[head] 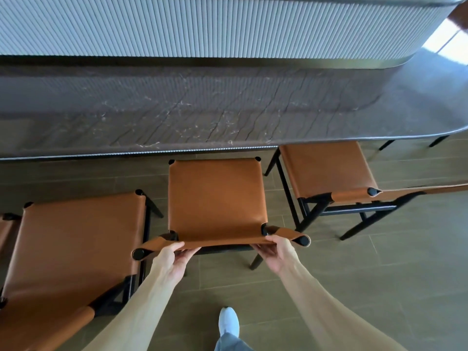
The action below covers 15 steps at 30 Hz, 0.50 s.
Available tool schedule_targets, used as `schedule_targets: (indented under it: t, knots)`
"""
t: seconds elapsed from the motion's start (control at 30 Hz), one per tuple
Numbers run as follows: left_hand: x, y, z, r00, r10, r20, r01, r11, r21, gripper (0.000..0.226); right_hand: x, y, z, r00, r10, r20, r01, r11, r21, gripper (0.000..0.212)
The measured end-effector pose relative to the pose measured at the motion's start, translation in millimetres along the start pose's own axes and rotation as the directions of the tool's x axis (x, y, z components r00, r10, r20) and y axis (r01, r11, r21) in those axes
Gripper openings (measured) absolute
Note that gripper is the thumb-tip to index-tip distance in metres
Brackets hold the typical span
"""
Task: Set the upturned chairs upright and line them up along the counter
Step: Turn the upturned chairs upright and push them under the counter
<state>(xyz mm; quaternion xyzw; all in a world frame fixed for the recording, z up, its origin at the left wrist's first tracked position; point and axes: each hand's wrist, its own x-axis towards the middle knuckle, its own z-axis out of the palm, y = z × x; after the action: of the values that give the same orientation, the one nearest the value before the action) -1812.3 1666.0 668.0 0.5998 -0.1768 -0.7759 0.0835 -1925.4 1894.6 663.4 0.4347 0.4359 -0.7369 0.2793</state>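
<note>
Three tan leather chairs with black frames stand upright in front of the dark marble counter (pixel 228 110). The middle chair (pixel 216 196) faces the counter, its seat front just under the counter edge. My left hand (pixel 172 259) grips the left part of its leather backrest strap, and my right hand (pixel 277 252) grips the right part. The left chair (pixel 76 249) stands farther back from the counter, close beside my left arm. The right chair (pixel 326 171) is tucked partly under the counter.
A ribbed pale wall panel (pixel 202 26) rises behind the counter. The floor (pixel 379 274) is olive-brown tile. My white shoe (pixel 229 323) is behind the middle chair. A sliver of a further chair (pixel 6 229) shows at the far left edge.
</note>
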Motion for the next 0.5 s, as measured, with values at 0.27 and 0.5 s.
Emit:
schedule_targets:
  t: [0.27,0.5]
  knots:
    - [31,30,47,0.999,0.012,0.032,-0.012,1.0,-0.012,0.041,35,-32,48,0.998,0.002,0.06,-0.002,1.0,0.002,0.04]
    - [37,33,58,0.996,0.002,0.088,-0.004,1.0,0.015,0.034,50,-42,53,0.997,0.003,0.073,-0.002,1.0,-0.007,0.039]
